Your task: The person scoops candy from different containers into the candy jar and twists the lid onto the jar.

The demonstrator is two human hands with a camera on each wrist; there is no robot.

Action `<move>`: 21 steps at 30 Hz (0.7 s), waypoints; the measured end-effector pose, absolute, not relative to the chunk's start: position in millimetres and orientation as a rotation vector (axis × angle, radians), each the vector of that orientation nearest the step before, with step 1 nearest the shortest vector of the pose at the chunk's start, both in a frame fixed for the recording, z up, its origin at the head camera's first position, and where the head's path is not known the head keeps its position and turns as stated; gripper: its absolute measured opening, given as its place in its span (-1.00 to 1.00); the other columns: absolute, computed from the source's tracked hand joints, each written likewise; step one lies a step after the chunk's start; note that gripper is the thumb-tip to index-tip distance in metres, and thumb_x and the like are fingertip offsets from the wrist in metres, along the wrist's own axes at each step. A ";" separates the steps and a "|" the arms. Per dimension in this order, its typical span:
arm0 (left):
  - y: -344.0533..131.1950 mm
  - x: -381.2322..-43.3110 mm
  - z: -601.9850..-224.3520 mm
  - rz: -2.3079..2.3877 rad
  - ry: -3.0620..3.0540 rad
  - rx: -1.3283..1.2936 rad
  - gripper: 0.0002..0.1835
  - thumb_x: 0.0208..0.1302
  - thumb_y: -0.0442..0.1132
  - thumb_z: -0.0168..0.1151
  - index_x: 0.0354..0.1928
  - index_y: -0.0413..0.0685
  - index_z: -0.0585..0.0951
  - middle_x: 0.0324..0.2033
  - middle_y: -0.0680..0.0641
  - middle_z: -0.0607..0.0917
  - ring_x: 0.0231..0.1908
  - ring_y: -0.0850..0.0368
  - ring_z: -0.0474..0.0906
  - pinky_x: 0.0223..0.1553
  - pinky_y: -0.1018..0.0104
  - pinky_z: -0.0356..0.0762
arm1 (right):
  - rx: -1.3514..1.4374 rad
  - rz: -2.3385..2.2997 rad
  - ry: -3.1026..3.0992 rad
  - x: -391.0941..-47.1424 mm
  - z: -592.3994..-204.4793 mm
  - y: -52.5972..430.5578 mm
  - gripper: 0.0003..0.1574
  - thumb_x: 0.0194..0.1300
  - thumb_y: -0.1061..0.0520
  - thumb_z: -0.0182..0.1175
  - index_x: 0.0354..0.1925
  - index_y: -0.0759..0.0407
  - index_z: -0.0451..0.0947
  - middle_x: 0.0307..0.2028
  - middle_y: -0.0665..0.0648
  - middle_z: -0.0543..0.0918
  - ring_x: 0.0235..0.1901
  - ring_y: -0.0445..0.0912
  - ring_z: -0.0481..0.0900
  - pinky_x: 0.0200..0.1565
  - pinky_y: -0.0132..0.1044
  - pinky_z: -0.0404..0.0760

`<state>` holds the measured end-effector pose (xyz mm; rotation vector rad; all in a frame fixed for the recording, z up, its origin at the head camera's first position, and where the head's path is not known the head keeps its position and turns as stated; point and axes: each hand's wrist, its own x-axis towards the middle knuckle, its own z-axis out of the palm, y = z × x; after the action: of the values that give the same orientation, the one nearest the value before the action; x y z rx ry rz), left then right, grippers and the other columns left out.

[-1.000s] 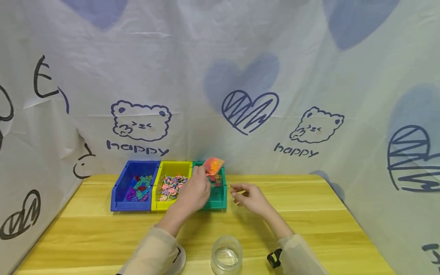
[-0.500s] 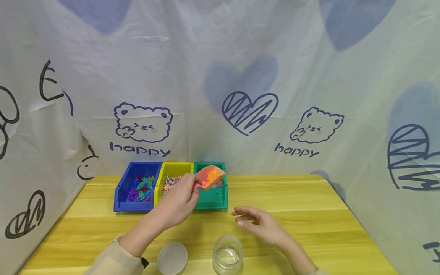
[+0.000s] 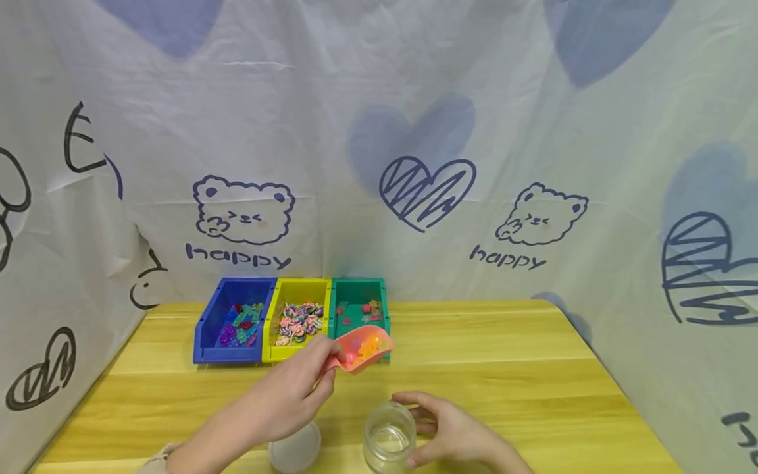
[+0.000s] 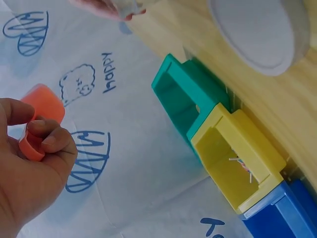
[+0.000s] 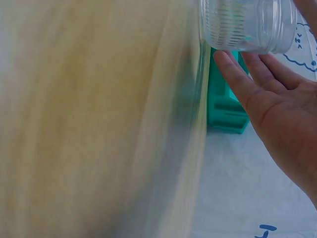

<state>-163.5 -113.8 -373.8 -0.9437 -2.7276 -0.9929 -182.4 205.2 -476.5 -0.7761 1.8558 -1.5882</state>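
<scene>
My left hand (image 3: 290, 392) grips the handle of a coral-pink scoop (image 4: 49, 103). Small yellow-orange and pink pieces (image 3: 368, 347) lie in its bowl, which is held over the table just in front of the green bin (image 3: 387, 332). A clear jar (image 3: 389, 457) stands lidless at the near middle of the table. Around its right side my right hand (image 3: 453, 431) is spread, thumb at the front and fingers toward the back. In the right wrist view these fingers are fairly straight, right beside the jar wall.
A round whitish lid (image 3: 295, 449) lies left of the jar, partly under the left forearm. Joined to the green bin are a yellow bin (image 3: 296, 354) of striped swirl pieces and a blue bin (image 3: 227, 355) of coloured translucent pieces. A printed curtain (image 3: 331, 99) hangs behind the table.
The left hand has brought the loaded scoop out of the green bin, toward the near side. My right hand has come down and back from beside the bin to the jar.
</scene>
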 end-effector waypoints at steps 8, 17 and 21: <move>-118.8 -144.7 -381.6 -0.997 -2.798 -1.089 -0.81 0.52 -0.27 0.13 0.03 0.21 0.44 -0.28 0.20 0.42 -0.28 0.32 0.44 -0.26 0.41 0.45 | -0.726 -1.593 1.918 -179.7 -477.4 199.9 0.06 0.15 0.26 0.54 0.50 0.35 0.25 0.31 0.32 0.51 0.28 0.27 0.53 0.25 -0.21 0.56; -118.0 -137.5 -389.4 -1.042 -2.935 -1.170 -0.83 0.53 -0.24 0.10 0.03 0.23 0.49 -0.31 0.24 0.46 -0.42 0.38 0.43 -0.36 0.44 0.48 | -0.693 -1.579 1.950 -178.0 -476.2 199.3 -0.01 0.13 0.23 0.56 0.45 0.27 0.34 0.32 0.26 0.50 0.31 0.18 0.50 0.27 -0.24 0.54; -114.0 -137.9 -394.0 -0.997 -2.974 -1.223 -0.82 0.51 -0.25 0.11 0.02 0.22 0.51 -0.33 0.25 0.45 -0.45 0.39 0.41 -0.39 0.46 0.48 | -0.677 -1.570 1.949 -177.9 -475.5 199.2 -0.04 0.14 0.21 0.56 0.43 0.22 0.37 0.31 0.22 0.50 0.30 0.11 0.51 0.26 -0.23 0.55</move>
<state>-137.9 -114.0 -394.0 -1.2227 -2.9739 -0.9967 -177.9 199.2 -475.5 -0.6769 1.9492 -1.5704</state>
